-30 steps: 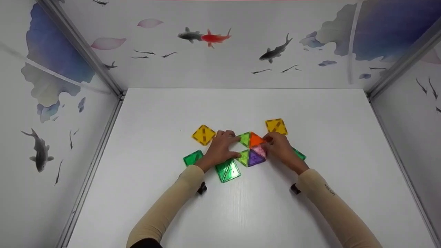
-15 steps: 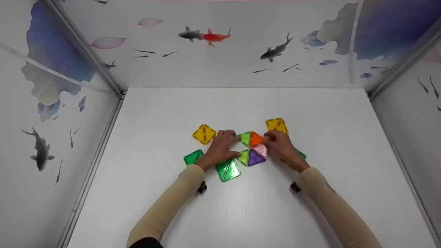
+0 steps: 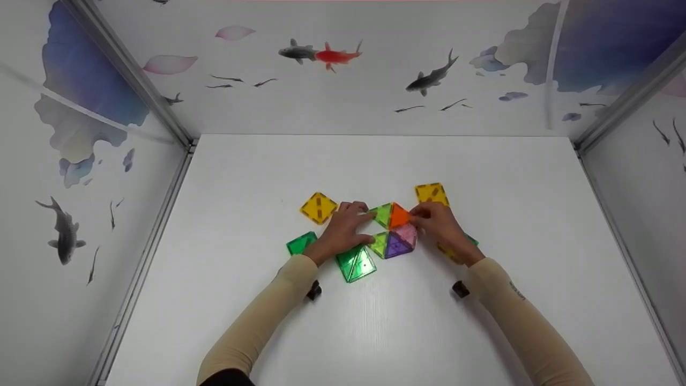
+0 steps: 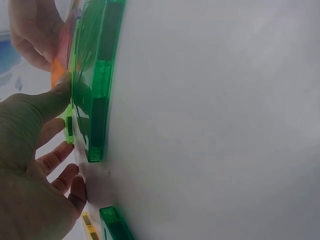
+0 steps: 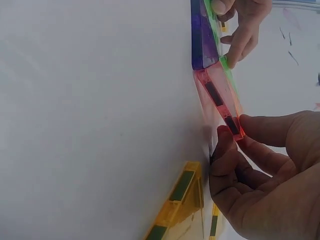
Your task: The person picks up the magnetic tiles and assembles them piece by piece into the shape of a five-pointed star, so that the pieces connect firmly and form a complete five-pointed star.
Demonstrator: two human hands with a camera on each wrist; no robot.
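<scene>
Triangular magnetic tiles form a partial ring on the white table. My left hand (image 3: 345, 228) spreads its thumb and fingers against two lime-green triangles, the far one (image 3: 382, 215) and the near one (image 3: 379, 245). The thumb and fingers of my right hand (image 3: 438, 225) pinch the outer corner of an orange triangle tile (image 3: 399, 216). Below it lie a pink triangle (image 3: 405, 235) and a purple triangle (image 3: 398, 245), edges meeting. In the right wrist view, a pinkish-red tile edge (image 5: 220, 102) stands tilted up from the table at the fingertips.
Two green triangles (image 3: 356, 265) lie together just below my left hand. A yellow tile (image 3: 319, 208) and a green tile (image 3: 302, 243) sit left. Another yellow tile (image 3: 431, 194) lies beyond my right hand; yellow (image 3: 449, 253) and green (image 3: 471, 240) pieces show beside its wrist. Printed walls enclose the table.
My right hand has shifted slightly to the right, still pinching the orange tile. More of the pink tile and of the yellow piece by the wrist now shows. My left hand stays in place.
</scene>
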